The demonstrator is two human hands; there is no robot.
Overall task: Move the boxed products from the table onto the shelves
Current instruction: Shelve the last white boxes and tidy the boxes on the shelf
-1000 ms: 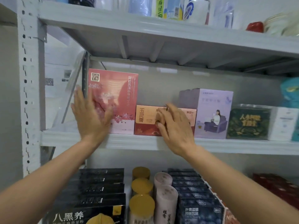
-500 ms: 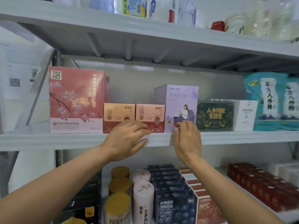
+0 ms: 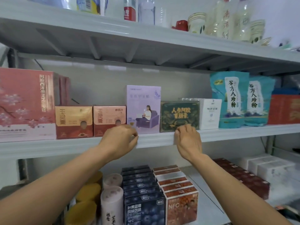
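Lower shelf [image 3: 206,200], nearest: a row of dark blue boxes [image 3: 142,208] printed "NFC" and "叶黄蓝莓风味饮品". Touching them on the right is a row of orange boxes [image 3: 181,207], also marked "NFC". To the left are pink tubes [image 3: 112,207] and gold-lidded jars [image 3: 84,210]. Further right are dark red boxes [image 3: 243,176] and white cartons [image 3: 269,169], print too blurred to read. Above these, both bare forearms reach up to the front lip of the middle shelf [image 3: 65,146]. Left hand [image 3: 120,140]: fingers curled toward the thumb, nothing held, in front of the lower left corner of the purple box [image 3: 143,108]. Right hand [image 3: 188,140]: fingers curled under, nothing held, knuckles at the lip just below the dark green box [image 3: 180,116]. Middle shelf, left to right, all upright and facing out:
- large pink box [image 3: 27,103], blossom print, text beginning "阿胶西洋参灵芝"
- two red and gold boxes [image 3: 73,121], each "玉灵膏", the right one also "醇百分"
- the purple box, picturing a figure seated on a sofa, title too faint to read
- the dark green box, "人参阿胶首颜膏" in gold
- white box [image 3: 210,113], small print unreadable
- two teal bags [image 3: 229,98], each "谷方八珍粉"
- red box [image 3: 284,109] at the frame edge

The boxes from pink to white stand side by side in one row. Top shelf [image 3: 146,39], farthest: bottles, a red cup [image 3: 181,25], paper cups [image 3: 196,21] and a clear bottle [image 3: 225,21] with red characters.
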